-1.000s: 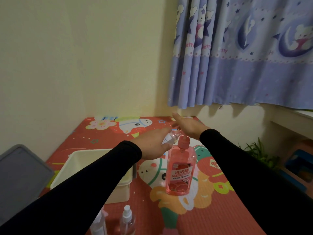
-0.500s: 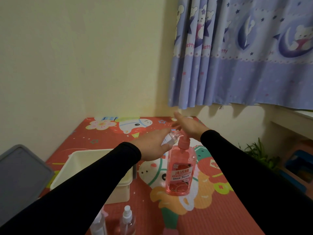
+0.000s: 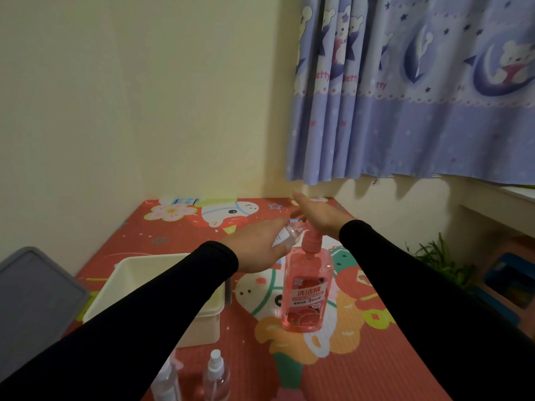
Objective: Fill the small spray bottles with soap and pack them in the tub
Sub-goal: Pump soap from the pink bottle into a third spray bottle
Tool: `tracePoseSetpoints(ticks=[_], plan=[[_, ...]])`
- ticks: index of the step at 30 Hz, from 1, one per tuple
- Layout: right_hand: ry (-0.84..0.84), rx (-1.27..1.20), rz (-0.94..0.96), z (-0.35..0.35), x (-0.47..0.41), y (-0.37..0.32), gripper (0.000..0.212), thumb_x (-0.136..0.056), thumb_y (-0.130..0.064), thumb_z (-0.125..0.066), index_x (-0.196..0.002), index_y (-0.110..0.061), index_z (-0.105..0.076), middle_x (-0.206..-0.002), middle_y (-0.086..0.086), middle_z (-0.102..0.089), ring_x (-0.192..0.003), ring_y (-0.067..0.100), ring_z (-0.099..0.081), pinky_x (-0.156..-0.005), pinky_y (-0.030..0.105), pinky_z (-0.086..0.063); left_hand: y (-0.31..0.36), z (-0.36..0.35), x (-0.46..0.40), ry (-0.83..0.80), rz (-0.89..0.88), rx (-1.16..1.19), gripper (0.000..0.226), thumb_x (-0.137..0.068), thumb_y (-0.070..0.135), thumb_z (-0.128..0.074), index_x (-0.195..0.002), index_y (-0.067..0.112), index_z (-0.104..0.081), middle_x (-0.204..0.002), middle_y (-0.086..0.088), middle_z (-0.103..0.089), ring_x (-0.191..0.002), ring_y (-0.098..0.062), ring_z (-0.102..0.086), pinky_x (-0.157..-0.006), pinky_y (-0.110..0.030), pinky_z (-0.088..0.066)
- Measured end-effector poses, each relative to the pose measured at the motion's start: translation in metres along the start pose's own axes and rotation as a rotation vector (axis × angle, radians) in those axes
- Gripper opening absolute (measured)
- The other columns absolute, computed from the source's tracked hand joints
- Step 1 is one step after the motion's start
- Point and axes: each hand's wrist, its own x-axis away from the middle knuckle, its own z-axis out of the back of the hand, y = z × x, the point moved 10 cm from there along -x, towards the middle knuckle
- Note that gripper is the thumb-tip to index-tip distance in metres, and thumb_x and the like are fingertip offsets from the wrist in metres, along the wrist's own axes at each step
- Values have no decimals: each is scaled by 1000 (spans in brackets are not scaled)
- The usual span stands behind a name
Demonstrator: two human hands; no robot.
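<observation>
1. Since 1 second ago we see almost nothing shifted: our right hand (image 3: 317, 217) has stayed flat on the pump head of the pink soap bottle (image 3: 306, 293), and our left hand (image 3: 257, 248) has kept the small spray bottle (image 3: 289, 234) tilted at the spout.
2. Our left hand grips that small clear bottle, fingers curled round its body, its open neck pointing toward the right hand and lying just beside the pump nozzle.
3. Our right hand lies with fingers straight and spread, palm down on the pump top; it holds nothing.
4. Directly below the right hand the soap bottle stands upright on the red cartoon mat (image 3: 362, 363).
5. Below and left of our left hand sits the cream tub (image 3: 150, 264), partly hidden by the left sleeve.
6. Nearer to us than the left hand, 2 more spray bottles (image 3: 215, 377) stand on the mat, capped.
7. Far left of the left hand lies a grey lid (image 3: 31, 296).
</observation>
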Motion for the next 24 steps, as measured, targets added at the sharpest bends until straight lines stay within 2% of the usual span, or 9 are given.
tracePoseSetpoints(ticks=[3, 5, 7, 12, 14, 17, 21, 24], plan=[[13, -38, -5, 3, -2, 1, 76, -93, -68, -20, -113, -11, -67, -125, 7, -62, -113, 22, -56, -106, 42, -40, 2, 3, 0, 18, -14, 6, 54, -99, 51, -38, -147, 31, -27, -145, 1, -46, -126, -20, -48, -92, -30, -38], [-3, -48, -24, -3, -3, 8, 77, -93, -67, -19, -115, -11, -67, -128, 6, -60, -117, 23, -54, -107, 42, -37, 5, 1, 1, 23, -33, 10, 54, -100, 48, -39, -149, 33, -23, -147, 2, -44, -129, -21, -46, -98, -32, -39], [-4, -28, -41, -8, -2, 14, 78, -93, -68, -18, -115, -13, -68, -131, 7, -60, -119, 23, -53, -109, 42, -35, 5, -4, 2, 10, -29, 3, 54, -101, 43, -41, -150, 32, -21, -148, 2, -43, -130, -20, -45, -98, -28, -37], [-17, 38, -42, -9, -2, 14, 83, -92, -70, -16, -121, -11, -65, -134, 8, -58, -121, 23, -52, -110, 41, -33, 2, -8, 3, -27, 0, 2, 51, -100, 42, -42, -147, 24, -29, -146, 0, -45, -126, -20, -47, -93, -28, -37], [-24, -12, -39, -6, -3, 10, 81, -91, -71, -18, -119, -13, -65, -133, 6, -58, -121, 22, -52, -111, 44, -33, 2, -3, 3, -17, 1, 3, 51, -99, 46, -41, -146, 26, -31, -145, 0, -45, -127, -20, -46, -96, -32, -39], [-8, -72, -27, 1, -3, 4, 76, -88, -74, -20, -110, -18, -67, -128, 4, -60, -117, 23, -55, -108, 46, -37, 3, 4, 0, 8, -4, 4, 47, -99, 47, -41, -141, 27, -34, -139, -2, -51, -121, -22, -49, -90, -32, -39], [5, -49, -15, -3, -3, 7, 78, -90, -72, -17, -114, -17, -67, -129, 2, -61, -119, 21, -54, -110, 44, -34, 3, 0, 1, 10, -22, 7, 53, -99, 45, -43, -147, 29, -27, -145, 0, -46, -127, -22, -47, -99, -36, -41], [11, 28, -18, -7, 0, 10, 80, -94, -66, -14, -116, -12, -68, -129, 4, -61, -119, 22, -54, -109, 41, -33, -1, -8, 1, -9, -1, 14, 52, -99, 39, -46, -147, 27, -28, -144, -1, -47, -124, -21, -48, -97, -33, -41]])
